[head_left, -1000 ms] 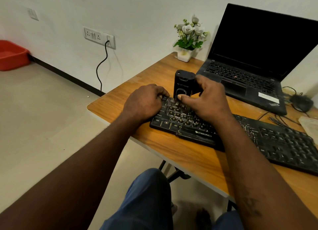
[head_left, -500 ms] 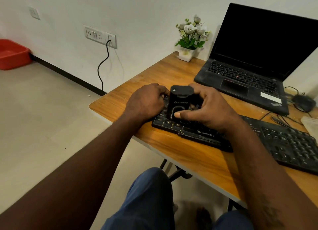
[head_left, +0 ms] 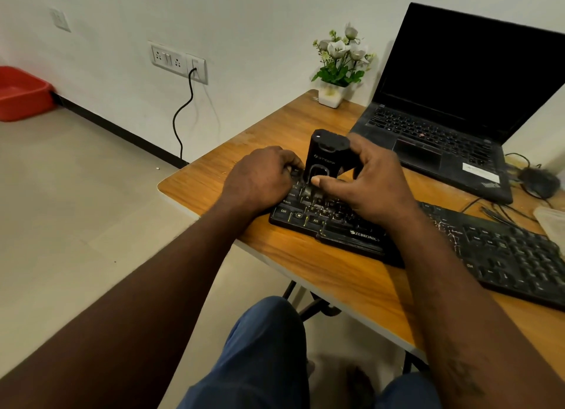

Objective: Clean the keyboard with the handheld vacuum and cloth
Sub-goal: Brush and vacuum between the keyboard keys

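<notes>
A person's right hand (head_left: 376,185) is gripping a black handheld vacuum (head_left: 325,154), fingers and thumb wrapped around its body, holding it upright on the left end of a black keyboard (head_left: 504,252) lying on the wooden tabletop (head_left: 321,274). The left hand (head_left: 260,179) is resting beside it on the keys, fingers curled; whether they are grasping the edge is unclear. An open laptop (head_left: 458,87) is sitting farther back.

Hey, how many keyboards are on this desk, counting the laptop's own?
2. One black keyboard lies along the desk's near edge; the other is built into the laptop behind it. The desk runs past the frame, so more may be hidden.
</notes>
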